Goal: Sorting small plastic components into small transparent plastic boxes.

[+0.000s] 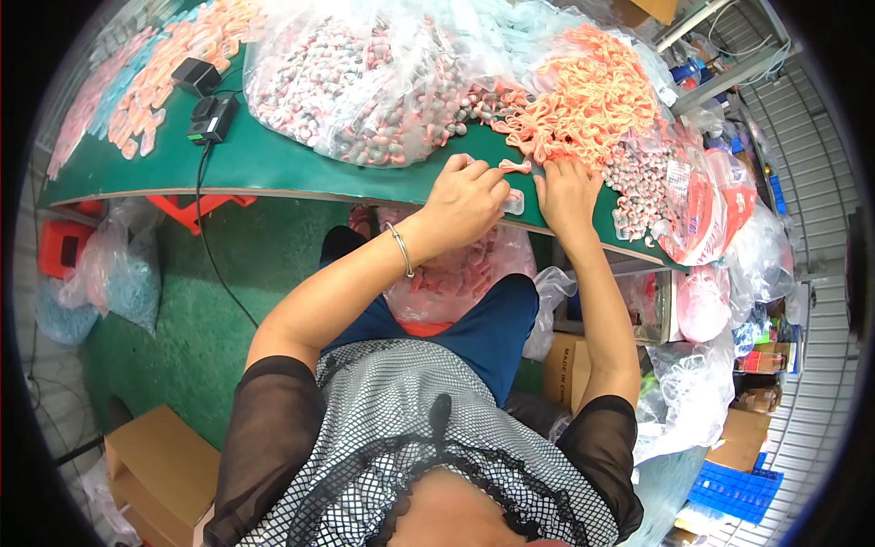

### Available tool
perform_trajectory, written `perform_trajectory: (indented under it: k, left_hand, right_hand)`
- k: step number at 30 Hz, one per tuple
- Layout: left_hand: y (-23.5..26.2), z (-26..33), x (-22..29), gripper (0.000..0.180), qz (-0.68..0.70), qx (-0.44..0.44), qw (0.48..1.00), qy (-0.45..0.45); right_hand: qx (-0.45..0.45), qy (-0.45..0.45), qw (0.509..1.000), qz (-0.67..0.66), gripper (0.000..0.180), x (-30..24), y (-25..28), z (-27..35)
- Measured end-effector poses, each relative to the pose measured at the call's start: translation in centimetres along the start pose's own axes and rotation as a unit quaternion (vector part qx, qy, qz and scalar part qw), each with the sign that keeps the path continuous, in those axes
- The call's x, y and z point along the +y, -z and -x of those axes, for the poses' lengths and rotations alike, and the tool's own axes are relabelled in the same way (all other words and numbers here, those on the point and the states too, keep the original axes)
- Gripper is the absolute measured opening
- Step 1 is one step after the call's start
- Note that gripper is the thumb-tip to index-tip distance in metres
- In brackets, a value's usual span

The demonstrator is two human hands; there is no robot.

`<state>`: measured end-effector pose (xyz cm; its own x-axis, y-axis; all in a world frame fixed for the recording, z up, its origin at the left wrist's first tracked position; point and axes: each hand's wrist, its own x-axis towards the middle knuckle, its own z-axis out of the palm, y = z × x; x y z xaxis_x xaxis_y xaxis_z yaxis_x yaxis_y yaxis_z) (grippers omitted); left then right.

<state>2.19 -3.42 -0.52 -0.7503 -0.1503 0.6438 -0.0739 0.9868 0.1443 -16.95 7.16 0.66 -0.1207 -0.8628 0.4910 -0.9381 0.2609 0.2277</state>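
Note:
My left hand is over the table's near edge, its fingers curled together with a bit of pink showing at the fingertips. What it holds is mostly hidden. My right hand rests its fingertips at the near edge of a heap of orange looped cords, thumb apart from the fingers. Between the hands lies a small pink bow-shaped piece. A small clear plastic piece sits beside my left hand at the edge. Small grey-and-pink pieces are piled right of my right hand.
A large clear bag of grey-and-pink pieces stands on the green table. Further left are a black power adapter with a cable and rows of orange pieces. A red-printed plastic bag bulges over the right end.

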Motion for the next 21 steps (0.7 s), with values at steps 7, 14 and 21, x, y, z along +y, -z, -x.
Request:
perform_trajectory:
  k: [7, 14, 21]
  left_hand:
    - [0.7, 0.0, -0.4, 0.031, 0.036, -0.019, 0.999, 0.013]
    - [1.1, 0.0, -0.6, 0.032, 0.039, -0.027, 0.999, 0.01]
    - [1.4, -0.2, -0.7, 0.032, 0.052, -0.035, 0.998, 0.004]
  right_hand:
    - [0.051, -0.022, 0.994, -0.091, 0.031, -0.9, 1.9, 3.0]
    - [0.018, -0.025, 0.994, -0.107, 0.043, -0.4, 2.2, 2.8]
    - [0.007, 0.008, 0.994, -0.113, 0.039, 0.5, 0.9, 2.4]
